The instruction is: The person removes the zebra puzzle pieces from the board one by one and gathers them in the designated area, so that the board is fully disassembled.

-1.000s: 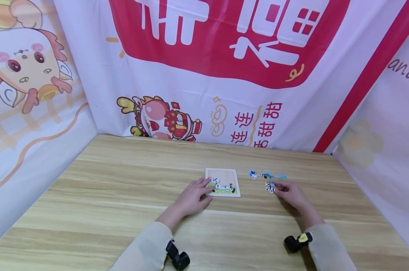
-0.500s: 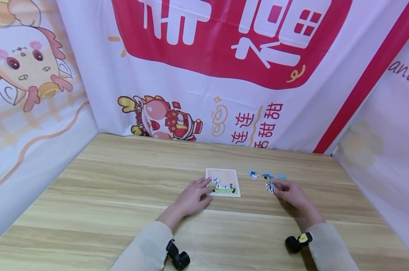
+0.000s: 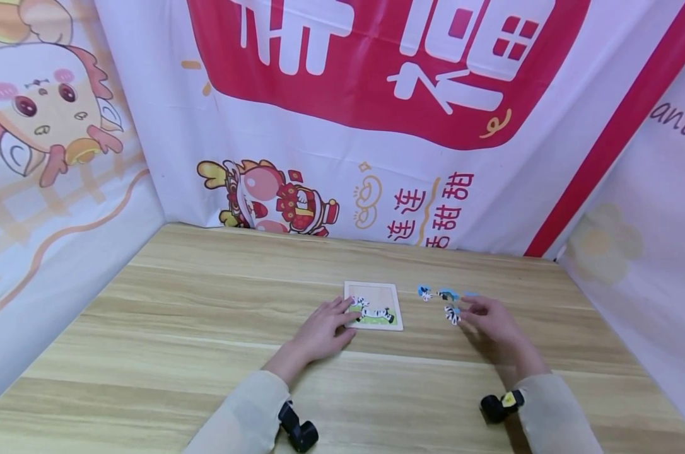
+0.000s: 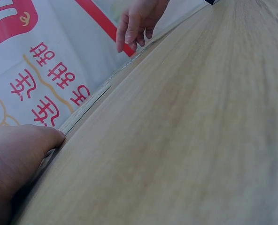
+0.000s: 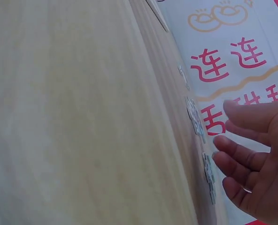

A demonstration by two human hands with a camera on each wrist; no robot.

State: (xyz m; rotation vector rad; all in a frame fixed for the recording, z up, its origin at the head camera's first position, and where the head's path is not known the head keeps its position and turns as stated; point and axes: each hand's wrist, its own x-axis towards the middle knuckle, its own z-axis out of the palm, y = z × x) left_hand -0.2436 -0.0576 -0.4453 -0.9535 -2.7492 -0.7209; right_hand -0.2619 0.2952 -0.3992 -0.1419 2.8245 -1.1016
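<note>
A small square jigsaw board (image 3: 398, 309) with a pale rim lies mid-table in the head view, its lower part filled with a zebra picture on green. My left hand (image 3: 322, 331) rests on its left side, fingers spread over the zebra; the left wrist view shows the thumb (image 4: 40, 140) by the board's near edge. Right of the board lies a black-and-white striped puzzle piece (image 3: 451, 314). Just beside it hovers my right hand (image 3: 497, 323), fingers loosely bent; nothing is between them in the right wrist view (image 5: 258, 159).
Behind the striped piece lie several blue-edged puzzle pieces, among them a blue-and-striped one (image 3: 424, 292) and a blue-and-dark one (image 3: 447, 294). One blue piece (image 3: 472, 294) is partly covered by my right hand. Printed cloth (image 3: 297, 120) hangs behind the wooden table (image 3: 206, 302).
My right hand has let go of the striped puzzle piece and lifted slightly up and to the right. The piece stays on the table. My left hand has not moved.
</note>
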